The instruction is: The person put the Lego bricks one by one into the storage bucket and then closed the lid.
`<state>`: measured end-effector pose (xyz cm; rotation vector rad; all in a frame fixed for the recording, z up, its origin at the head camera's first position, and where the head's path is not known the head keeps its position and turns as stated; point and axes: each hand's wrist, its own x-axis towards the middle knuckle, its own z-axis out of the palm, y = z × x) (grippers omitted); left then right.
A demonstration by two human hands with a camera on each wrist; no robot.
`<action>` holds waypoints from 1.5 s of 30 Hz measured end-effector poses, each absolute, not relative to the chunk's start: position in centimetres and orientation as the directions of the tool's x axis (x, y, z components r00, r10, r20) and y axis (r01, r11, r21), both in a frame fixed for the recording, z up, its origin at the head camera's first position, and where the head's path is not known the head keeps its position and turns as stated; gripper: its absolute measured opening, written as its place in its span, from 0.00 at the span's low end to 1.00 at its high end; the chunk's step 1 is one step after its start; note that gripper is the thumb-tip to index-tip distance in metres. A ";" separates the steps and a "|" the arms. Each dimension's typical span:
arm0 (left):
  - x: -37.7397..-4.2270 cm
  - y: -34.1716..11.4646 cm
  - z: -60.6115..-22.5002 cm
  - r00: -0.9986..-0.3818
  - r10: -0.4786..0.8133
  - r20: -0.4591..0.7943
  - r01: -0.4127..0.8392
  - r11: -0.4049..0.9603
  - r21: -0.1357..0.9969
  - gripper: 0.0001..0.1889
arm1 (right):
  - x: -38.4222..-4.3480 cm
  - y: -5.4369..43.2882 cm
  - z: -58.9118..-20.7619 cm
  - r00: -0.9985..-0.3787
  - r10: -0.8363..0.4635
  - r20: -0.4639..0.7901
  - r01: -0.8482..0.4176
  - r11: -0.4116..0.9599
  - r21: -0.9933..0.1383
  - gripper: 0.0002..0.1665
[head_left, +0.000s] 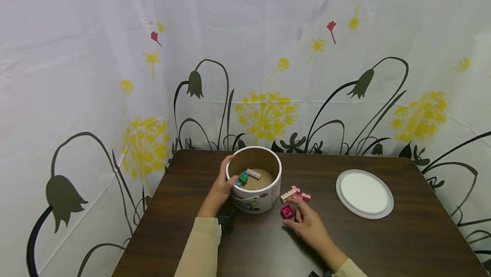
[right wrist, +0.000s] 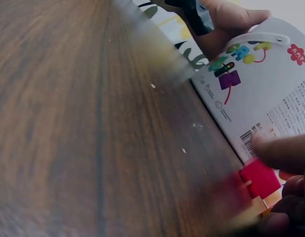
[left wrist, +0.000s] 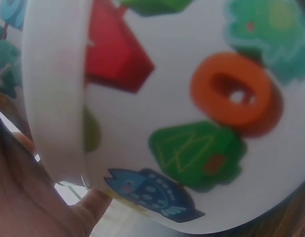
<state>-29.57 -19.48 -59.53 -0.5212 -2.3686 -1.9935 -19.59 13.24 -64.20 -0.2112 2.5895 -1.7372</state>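
Clasping left rim of white bucket (head_left: 253, 206) with left hand (head_left: 219, 189), laying thumb at near-left edge. Have bucket upright on dark wood-grain table (head_left: 406, 243), toward far edge, left of centre. Can look in at green block (head_left: 243, 178), blue block (head_left: 238, 183) and pale pink notched strip (head_left: 253, 174). Holding right hand (head_left: 308, 226) low over table to the right of bucket, spreading index finger and thumb to either side of magenta block (head_left: 287, 212); cannot tell whether touching it. Have magenta block just beside bucket, with cream notched strip (head_left: 287, 195) and small pink pieces (head_left: 305, 196) slightly farther back, close together. Find round white lid (head_left: 364, 194) lying flat on table, well apart to the right. See flower-print curtain (head_left: 268, 25) hanging behind table. Getting printed toy shapes on bucket wall in left wrist view, and some blur near magenta block in right wrist view.
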 end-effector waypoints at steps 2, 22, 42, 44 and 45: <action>-29.6 -19.5 -59.5 -0.945 0.246 0.215 0.254 0.136 0.958 0.43 | -19.7 13.3 -64.2 -0.991 -0.127 0.045 -0.090 0.376 -0.922 0.37; -29.6 -19.1 -59.4 -0.950 0.238 0.203 0.237 0.125 0.963 0.43 | -19.6 13.6 -63.9 -0.989 -0.151 0.000 -0.057 0.373 -0.926 0.27; -29.4 -19.2 -59.6 -0.949 0.242 0.202 0.240 0.141 0.960 0.43 | -19.6 13.9 -64.3 -0.979 -0.199 0.043 -0.108 0.329 -0.938 0.20; -29.4 -19.3 -59.6 -0.949 0.242 0.200 0.240 0.149 0.959 0.42 | -19.7 14.1 -64.5 -0.971 -0.229 0.073 -0.142 0.300 -0.943 0.20; -29.4 -19.3 -59.6 -0.950 0.241 0.201 0.241 0.153 0.958 0.42 | -19.7 14.2 -64.5 -0.966 -0.240 0.091 -0.161 0.288 -0.944 0.20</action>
